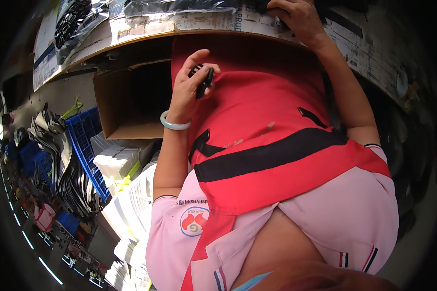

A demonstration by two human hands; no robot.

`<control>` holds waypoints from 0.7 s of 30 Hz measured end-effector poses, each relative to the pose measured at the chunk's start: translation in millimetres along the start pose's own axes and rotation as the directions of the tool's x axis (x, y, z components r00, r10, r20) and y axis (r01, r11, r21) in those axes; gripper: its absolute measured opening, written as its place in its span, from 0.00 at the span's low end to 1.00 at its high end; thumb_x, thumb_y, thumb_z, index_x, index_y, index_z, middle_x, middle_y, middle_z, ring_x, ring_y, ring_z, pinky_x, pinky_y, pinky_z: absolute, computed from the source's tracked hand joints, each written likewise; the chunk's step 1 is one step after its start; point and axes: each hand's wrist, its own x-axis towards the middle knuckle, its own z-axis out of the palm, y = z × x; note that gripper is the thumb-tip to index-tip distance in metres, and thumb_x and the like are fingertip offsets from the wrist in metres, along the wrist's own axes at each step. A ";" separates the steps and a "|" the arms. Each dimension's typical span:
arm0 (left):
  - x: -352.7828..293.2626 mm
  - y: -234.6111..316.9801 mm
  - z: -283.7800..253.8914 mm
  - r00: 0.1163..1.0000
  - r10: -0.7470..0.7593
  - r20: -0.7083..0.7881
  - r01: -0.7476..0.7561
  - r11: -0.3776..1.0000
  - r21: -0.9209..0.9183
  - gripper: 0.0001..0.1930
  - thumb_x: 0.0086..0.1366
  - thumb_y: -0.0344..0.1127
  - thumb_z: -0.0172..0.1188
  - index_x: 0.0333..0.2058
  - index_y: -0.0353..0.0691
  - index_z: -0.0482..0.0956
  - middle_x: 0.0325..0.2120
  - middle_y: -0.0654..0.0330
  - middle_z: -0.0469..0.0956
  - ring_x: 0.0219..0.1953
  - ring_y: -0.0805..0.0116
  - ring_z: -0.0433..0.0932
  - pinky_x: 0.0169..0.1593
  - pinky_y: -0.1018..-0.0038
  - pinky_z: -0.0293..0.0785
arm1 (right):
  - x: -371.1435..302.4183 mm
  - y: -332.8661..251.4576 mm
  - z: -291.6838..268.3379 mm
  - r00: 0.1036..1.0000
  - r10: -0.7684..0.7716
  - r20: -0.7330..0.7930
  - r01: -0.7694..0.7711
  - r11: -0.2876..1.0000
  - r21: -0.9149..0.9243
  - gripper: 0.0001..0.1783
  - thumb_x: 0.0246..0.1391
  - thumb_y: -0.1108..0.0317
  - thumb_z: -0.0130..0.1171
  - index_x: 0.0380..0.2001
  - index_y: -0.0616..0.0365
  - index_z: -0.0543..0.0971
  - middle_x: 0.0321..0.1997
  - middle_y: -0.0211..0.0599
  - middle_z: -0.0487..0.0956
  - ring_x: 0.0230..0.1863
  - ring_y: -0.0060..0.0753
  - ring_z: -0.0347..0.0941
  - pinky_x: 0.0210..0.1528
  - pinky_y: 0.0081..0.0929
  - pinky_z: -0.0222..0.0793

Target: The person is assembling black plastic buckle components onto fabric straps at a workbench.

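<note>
My left hand was closed around a small black part, thumb against it, fingers curled behind; it was held up in front of my red apron, near side of the table, apart from its edge. My right hand was over the table edge, farther off and to the right, fingers bent; fingertips ran up to the picture's top edge, so I couldn't tell whether they were pinching anything. Dark plastic film lay on the table between the hands, farther off; a clear bag of black pieces sat at the table's left end. Below, on the left: open cardboard box, then a tilted blue crate, with white bundles just beside it. Pale bracelet was around my left wrist.
</note>
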 end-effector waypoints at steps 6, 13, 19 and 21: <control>11.5 -3.0 38.3 0.993 -0.016 0.121 -0.011 0.976 0.219 0.24 0.66 0.32 0.57 0.59 0.40 0.63 0.35 0.61 0.77 0.26 0.81 0.73 0.28 0.86 0.71 | -12.7 -72.5 -10.5 0.876 0.245 0.415 -0.481 0.484 0.731 0.08 0.58 0.75 0.57 0.42 0.61 0.77 0.28 0.27 0.76 0.33 0.13 0.70 0.39 0.14 0.68; 8.8 -14.3 39.0 0.980 -0.011 0.197 -0.056 0.941 0.332 0.29 0.60 0.24 0.59 0.59 0.38 0.61 0.42 0.60 0.73 0.35 0.75 0.77 0.28 0.83 0.73 | -22.8 -101.8 13.4 0.757 0.082 0.649 -0.582 0.535 0.612 0.13 0.57 0.65 0.58 0.41 0.64 0.78 0.32 0.44 0.81 0.31 0.34 0.77 0.37 0.28 0.72; 3.5 -14.2 12.6 0.909 -0.222 0.354 0.263 0.962 -0.072 0.16 0.68 0.38 0.53 0.50 0.34 0.69 0.30 0.57 0.77 0.29 0.66 0.82 0.16 0.84 0.69 | -11.6 -89.0 10.5 0.699 0.014 0.715 -0.611 0.531 0.587 0.12 0.57 0.66 0.58 0.39 0.64 0.77 0.29 0.41 0.79 0.29 0.30 0.73 0.35 0.28 0.69; 1.7 -22.1 10.5 0.921 -0.220 0.322 0.250 0.967 -0.055 0.16 0.69 0.39 0.52 0.49 0.34 0.71 0.29 0.58 0.77 0.28 0.69 0.81 0.16 0.84 0.68 | -4.7 -91.7 8.9 0.668 -0.119 0.735 -0.527 0.621 0.580 0.11 0.59 0.67 0.57 0.40 0.65 0.77 0.30 0.32 0.78 0.36 0.16 0.72 0.40 0.18 0.69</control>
